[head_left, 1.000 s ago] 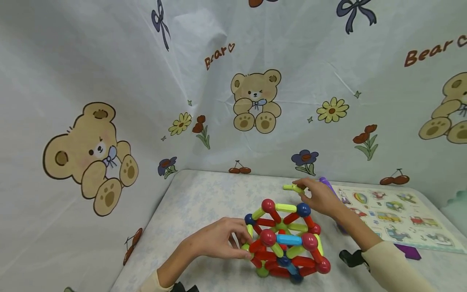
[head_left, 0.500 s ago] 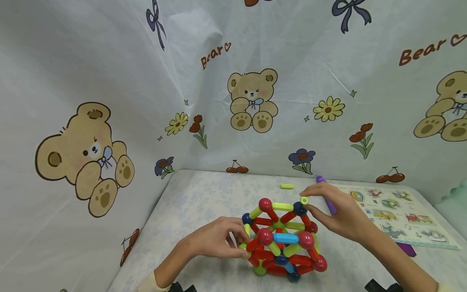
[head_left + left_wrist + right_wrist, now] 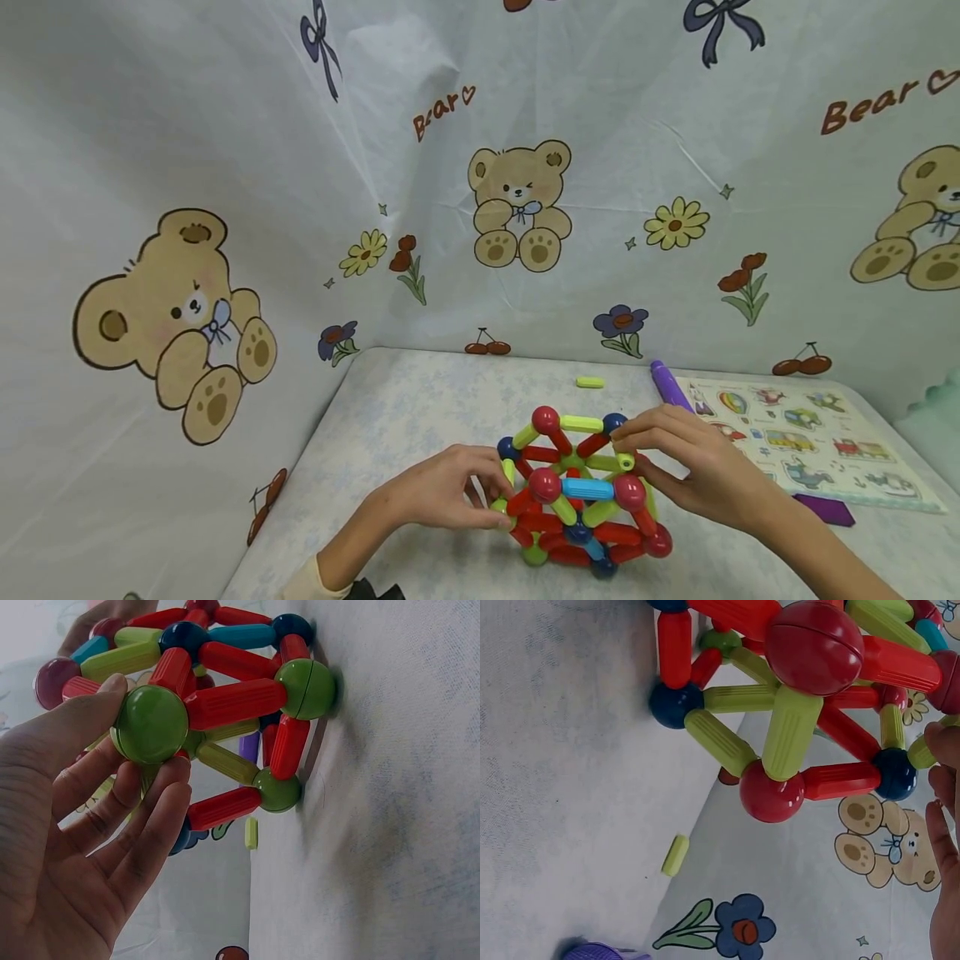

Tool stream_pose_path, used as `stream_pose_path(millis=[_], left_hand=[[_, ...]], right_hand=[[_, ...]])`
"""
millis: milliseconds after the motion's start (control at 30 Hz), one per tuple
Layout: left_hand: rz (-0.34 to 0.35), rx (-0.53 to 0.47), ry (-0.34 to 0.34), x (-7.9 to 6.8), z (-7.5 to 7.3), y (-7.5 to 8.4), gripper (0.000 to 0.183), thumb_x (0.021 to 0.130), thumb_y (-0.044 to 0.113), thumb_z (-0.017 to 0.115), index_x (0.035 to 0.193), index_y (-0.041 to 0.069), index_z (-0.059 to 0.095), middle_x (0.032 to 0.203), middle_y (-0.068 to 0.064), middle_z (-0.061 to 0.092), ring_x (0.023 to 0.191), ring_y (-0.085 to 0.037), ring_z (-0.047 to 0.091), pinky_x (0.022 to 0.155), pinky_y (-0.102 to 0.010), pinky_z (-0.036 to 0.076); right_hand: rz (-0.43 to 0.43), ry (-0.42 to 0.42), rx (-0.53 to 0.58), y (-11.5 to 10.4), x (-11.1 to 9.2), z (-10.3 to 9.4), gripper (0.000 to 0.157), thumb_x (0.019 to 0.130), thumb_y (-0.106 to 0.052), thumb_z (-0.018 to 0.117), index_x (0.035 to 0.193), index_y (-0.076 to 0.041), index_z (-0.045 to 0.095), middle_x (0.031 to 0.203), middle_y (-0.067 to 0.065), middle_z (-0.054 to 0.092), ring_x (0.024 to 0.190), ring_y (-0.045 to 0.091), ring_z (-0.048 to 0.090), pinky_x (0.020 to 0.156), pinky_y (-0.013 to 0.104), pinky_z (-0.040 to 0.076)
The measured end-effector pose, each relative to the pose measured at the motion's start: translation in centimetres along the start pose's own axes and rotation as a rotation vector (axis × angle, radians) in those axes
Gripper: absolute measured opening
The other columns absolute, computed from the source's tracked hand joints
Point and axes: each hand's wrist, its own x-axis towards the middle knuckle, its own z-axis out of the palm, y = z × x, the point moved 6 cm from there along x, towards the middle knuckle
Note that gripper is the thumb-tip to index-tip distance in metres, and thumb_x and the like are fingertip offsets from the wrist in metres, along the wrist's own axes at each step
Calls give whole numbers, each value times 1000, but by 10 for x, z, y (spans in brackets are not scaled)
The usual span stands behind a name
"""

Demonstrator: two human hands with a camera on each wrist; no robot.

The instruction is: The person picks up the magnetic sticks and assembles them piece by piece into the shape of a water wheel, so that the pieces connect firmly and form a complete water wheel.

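A frame of magnetic rods and balls point(image 3: 589, 489), in red, yellow-green, blue and green, stands on the table in front of me. My left hand point(image 3: 450, 490) grips its left side, thumb and fingers around a green ball point(image 3: 152, 724). At the top right, my right hand point(image 3: 693, 467) pinches a yellow-green magnetic rod point(image 3: 625, 462), its end turned toward the head camera. This rod lies between the upper dark blue ball point(image 3: 615, 423) and a front red ball point(image 3: 629, 492). In the right wrist view, the right hand's fingers point(image 3: 945, 787) show only at the right edge.
A loose yellow-green rod point(image 3: 590, 382) lies on the table behind the frame. To the right are a purple cylinder point(image 3: 670, 385), a picture board point(image 3: 840, 492) and a flat purple piece point(image 3: 823, 510). A bear-print curtain point(image 3: 525, 317) hangs behind the table.
A second ago the right hand was behind the frame, picking up a yellow-green rod. It has come forward and down with it to the frame's top right. The left hand keeps its hold.
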Motion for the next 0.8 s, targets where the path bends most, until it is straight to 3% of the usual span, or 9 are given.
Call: stream_pose_path(millis=[333, 600, 800], left_hand=[[3, 3, -4, 0, 0, 1, 15, 95, 24, 86, 108, 19, 80, 104, 6, 67, 89, -2, 67, 78, -29, 64], [14, -5, 1, 0, -1, 2, 15, 95, 23, 86, 108, 19, 79, 103, 7, 66, 89, -2, 66, 77, -29, 65], [21, -11, 2, 0, -1, 1, 15, 95, 23, 85, 107, 19, 79, 102, 6, 66, 89, -3, 66, 77, -30, 65]], right_hand=[[-31, 22, 21, 3, -8, 4, 34, 113, -44, 52, 123, -22, 75, 122, -5, 74, 113, 10, 66, 102, 10, 47], [-94, 146, 40, 1, -14, 10, 33, 114, -38, 54, 118, -14, 76, 121, 4, 74, 114, 14, 66, 105, 11, 47], [-72, 183, 50, 1, -20, 16, 38, 114, -38, 52, 113, -10, 77, 120, 6, 73, 117, 13, 65, 103, 10, 47]])
